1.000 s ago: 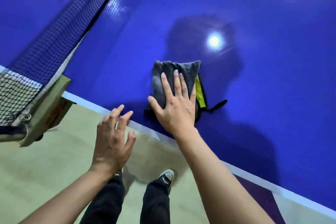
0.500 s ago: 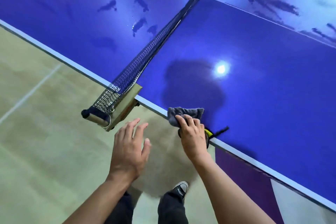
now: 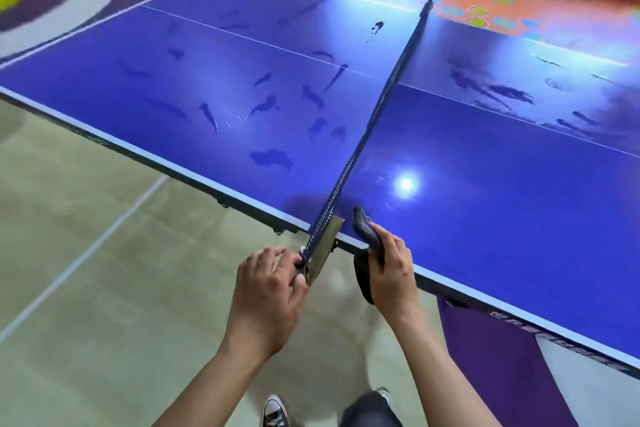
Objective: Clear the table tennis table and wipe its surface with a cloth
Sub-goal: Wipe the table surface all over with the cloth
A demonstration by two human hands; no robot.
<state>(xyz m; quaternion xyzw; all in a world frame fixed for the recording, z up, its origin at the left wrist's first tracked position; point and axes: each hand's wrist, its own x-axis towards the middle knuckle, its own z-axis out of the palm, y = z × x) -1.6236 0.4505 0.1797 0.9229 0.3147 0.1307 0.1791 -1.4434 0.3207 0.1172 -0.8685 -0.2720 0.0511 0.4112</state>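
Observation:
The blue table tennis table stretches across the view, with dark wet streaks on its left half and far right. My right hand grips a dark grey cloth at the table's near edge, just right of the net; part of the cloth hangs below the edge. My left hand is at the near net post, its fingertips touching the post's lower end.
The net runs diagonally from the near post to the far edge. Beige floor with white lines lies to the left. A purple and white panel hangs under the table at right. My shoes show at the bottom.
My right hand pulled the cloth off the surface to the table's edge and now clutches it. My left hand reached the net post. The view lifted and shows the whole table.

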